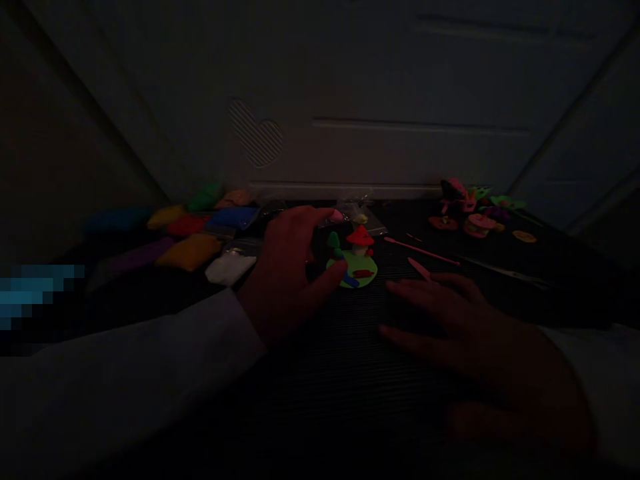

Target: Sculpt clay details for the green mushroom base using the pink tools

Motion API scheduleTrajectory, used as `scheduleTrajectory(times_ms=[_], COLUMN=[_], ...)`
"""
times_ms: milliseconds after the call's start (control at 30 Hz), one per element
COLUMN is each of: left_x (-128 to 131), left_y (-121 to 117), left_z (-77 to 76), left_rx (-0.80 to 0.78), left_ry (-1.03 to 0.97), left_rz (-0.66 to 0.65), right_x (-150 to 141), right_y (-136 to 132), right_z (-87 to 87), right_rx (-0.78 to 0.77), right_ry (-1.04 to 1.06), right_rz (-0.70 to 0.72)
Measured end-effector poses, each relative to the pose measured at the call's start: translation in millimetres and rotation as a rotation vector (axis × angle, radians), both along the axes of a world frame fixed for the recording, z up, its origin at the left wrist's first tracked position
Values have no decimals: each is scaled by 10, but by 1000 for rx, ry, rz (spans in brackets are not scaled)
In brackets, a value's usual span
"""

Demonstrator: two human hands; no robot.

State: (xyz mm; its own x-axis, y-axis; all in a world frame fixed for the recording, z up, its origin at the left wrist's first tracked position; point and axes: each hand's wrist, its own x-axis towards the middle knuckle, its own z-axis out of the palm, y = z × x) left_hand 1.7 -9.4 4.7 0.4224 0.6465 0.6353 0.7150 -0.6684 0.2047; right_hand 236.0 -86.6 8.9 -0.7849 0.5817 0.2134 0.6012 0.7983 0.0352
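In the dim head view, a small clay scene stands on a light green disc (367,275). It carries a red-capped mushroom (360,237), a dark green tree (333,241), a blue piece (351,281) and a dark red piece (363,273). My left hand (287,273) is curved around the scene's left side with thumb and fingers apart. Its thumb tip overlaps the disc's left edge; I cannot tell whether they touch. My right hand (465,333) is spread low over the dark ribbed tabletop (325,387), fingers beside a pink pointed modelling tool (419,268) and holding nothing visible.
Bags of coloured clay lie at left, among them orange (190,252), white (230,267) and blue (233,218). A long pink stick tool (425,251) and a thin metallic tool (505,270) lie at right. Several clay figures (480,225) stand behind them, before a pale panelled surface (380,87).
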Motion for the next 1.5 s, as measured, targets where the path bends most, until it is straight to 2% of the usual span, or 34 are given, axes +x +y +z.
scheduleTrajectory(times_ms=[233, 400, 767, 1067, 1500], left_x=[1, -3, 0, -6, -6], left_y=[0, 8, -7, 12, 9], left_z=[10, 5, 8, -1, 2], left_rx=[-7, 8, 1, 7, -1], left_ry=[17, 18, 29, 13, 15], left_rz=[-2, -8, 9, -5, -3], right_x=[56, 19, 8, 4, -1], right_y=[80, 85, 64, 82, 85], right_z=[14, -49, -38, -41, -29], right_rx=[-9, -19, -11, -24, -46], right_ry=[23, -21, -40, -42, -23], right_rz=[-69, -58, -10, -57, -50])
